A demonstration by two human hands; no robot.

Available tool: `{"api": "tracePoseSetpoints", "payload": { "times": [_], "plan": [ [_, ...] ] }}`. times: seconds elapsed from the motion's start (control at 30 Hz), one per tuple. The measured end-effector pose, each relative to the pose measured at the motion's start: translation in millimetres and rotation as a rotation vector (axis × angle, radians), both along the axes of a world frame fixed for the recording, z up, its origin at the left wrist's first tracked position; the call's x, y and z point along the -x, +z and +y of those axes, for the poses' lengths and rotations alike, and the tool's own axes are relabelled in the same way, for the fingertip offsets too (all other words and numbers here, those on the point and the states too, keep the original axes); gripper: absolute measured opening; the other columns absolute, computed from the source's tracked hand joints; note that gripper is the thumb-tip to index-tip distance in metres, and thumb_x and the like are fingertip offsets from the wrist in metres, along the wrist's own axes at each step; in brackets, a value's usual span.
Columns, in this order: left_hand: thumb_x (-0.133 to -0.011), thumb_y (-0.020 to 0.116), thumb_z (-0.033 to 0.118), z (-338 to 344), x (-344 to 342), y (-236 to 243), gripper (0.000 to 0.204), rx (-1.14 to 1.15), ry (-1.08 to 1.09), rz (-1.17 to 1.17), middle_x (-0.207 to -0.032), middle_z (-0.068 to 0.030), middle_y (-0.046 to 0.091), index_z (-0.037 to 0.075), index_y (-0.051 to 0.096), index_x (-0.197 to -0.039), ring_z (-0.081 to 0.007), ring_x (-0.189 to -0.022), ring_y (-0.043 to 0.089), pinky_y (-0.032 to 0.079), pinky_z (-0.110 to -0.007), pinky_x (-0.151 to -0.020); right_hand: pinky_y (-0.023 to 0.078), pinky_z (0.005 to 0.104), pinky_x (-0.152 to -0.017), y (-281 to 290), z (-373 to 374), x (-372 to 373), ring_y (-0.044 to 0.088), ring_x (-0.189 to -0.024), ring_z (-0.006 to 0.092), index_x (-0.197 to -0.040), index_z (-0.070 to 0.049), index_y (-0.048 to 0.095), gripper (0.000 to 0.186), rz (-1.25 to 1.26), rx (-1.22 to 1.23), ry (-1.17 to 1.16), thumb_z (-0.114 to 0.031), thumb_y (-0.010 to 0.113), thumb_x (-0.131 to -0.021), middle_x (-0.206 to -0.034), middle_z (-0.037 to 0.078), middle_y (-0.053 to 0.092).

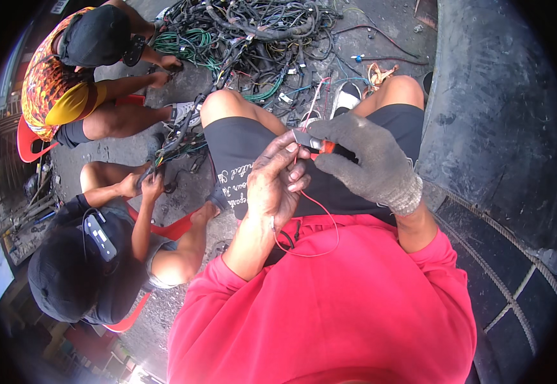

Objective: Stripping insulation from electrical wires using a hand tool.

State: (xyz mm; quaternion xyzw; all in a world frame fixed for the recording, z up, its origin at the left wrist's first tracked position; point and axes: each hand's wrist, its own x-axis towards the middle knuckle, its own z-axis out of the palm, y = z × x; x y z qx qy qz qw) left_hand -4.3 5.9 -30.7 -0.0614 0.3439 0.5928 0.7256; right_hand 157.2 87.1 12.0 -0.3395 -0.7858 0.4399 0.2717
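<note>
My bare left hand (277, 176), its skin darkened with grime, pinches a thin red wire (330, 217) above my lap. From the fingers the wire loops down over my red shirt and back toward my left wrist. In a grey knit glove, my right hand (374, 157) grips a knife (330, 147) with an orange and black handle. The flat grey blade points left and meets the left fingertips where the wire is held. Whether the edge touches the wire I cannot tell. A pale pinkish strand (317, 96) runs away beyond the hands toward the ground.
A large tangled heap of wiring harnesses (246, 32) lies ahead on the ground. Two people in dark caps (96, 35) sit at my left on red chairs (29, 137); the nearer one handles a wire bundle (179, 137). A big dark curved surface (496, 121) and ropes (483, 269) are at my right.
</note>
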Motion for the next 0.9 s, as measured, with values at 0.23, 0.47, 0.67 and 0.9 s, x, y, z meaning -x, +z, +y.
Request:
{"api": "tracePoseSetpoints", "payload": {
  "times": [0.23, 0.47, 0.67, 0.9],
  "plan": [
    [-0.092, 0.05, 0.004, 0.1, -2.3, 3.0, 0.013, -0.024, 0.001, 0.0, -0.089, -0.0072, 0.054, 0.001, 0.052, -0.105, -0.0054, -0.059, 0.04, 0.034, -0.017, -0.047, 0.05, 0.0353, -0.063, -2.8, -3.3, 3.9, 0.064, -0.075, 0.0322, -0.099, -0.007, 0.062, 0.024, -0.041, 0.011, -0.06, -0.017, 0.067, -0.077, -0.083, 0.013, 0.063],
    [-0.092, 0.05, 0.004, -1.9, -2.8, 0.4, 0.012, -0.076, -0.015, -0.031, -0.088, -0.0073, 0.053, 0.003, 0.053, -0.103, -0.0052, -0.059, 0.041, 0.035, -0.017, -0.048, 0.05, 0.0361, -0.06, -2.7, -4.0, 2.1, 0.064, -0.072, 0.0317, -0.097, -0.005, 0.063, 0.026, -0.063, -0.062, -0.079, -0.017, 0.069, -0.075, -0.081, 0.014, 0.064],
    [-0.093, 0.05, 0.003, -5.9, -6.5, -0.5, 0.013, -0.135, 0.013, -0.005, -0.087, -0.0069, 0.053, 0.005, 0.055, -0.105, -0.0048, -0.058, 0.041, 0.035, -0.017, -0.049, 0.047, 0.0305, -0.057, -2.9, -3.9, 1.8, 0.061, -0.064, 0.0228, -0.101, -0.004, 0.064, 0.029, -0.028, -0.096, -0.065, -0.01, 0.071, -0.073, -0.078, 0.012, 0.064],
    [-0.093, 0.051, 0.004, -7.9, -6.3, 3.1, 0.017, -0.134, 0.041, 0.004, -0.085, -0.0071, 0.055, 0.002, 0.056, -0.109, -0.0043, -0.058, 0.039, 0.034, -0.017, -0.05, 0.051, 0.0352, -0.061, 2.5, -3.5, 3.2, 0.064, -0.072, 0.031, -0.094, -0.005, 0.065, 0.022, -0.075, -0.145, -0.096, -0.016, 0.07, -0.075, -0.082, 0.014, 0.065]
  ]
}}
